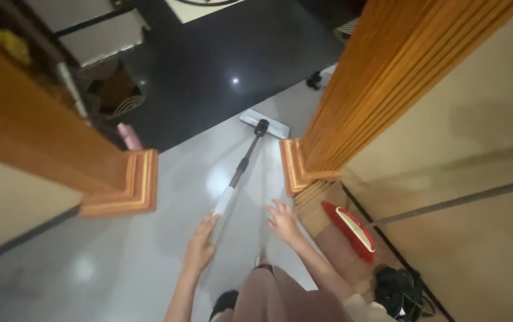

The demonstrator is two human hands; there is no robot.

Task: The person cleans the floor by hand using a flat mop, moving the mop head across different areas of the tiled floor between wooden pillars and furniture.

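Observation:
A flat mop lies out ahead of me on the pale tiled floor, its grey head (264, 123) in the doorway. Its dark pole turns white lower down at the mop handle (224, 201), which slants back toward me. My left hand (200, 245) reaches up with the fingers stretched along the handle's lower end and touches it; whether it grips the handle is unclear. My right hand (283, 222) hovers to the right of the handle with its fingers spread and nothing in it. My legs and dark shoes show at the bottom edge.
Wooden door-frame posts stand on the left (119, 188) and right (322, 131), with a narrow gap between them. A red dustpan (350, 231) and a black bag (400, 292) lie by the right wall. Beyond the doorway is a glossy black floor (221, 65) and a pink object (129, 136).

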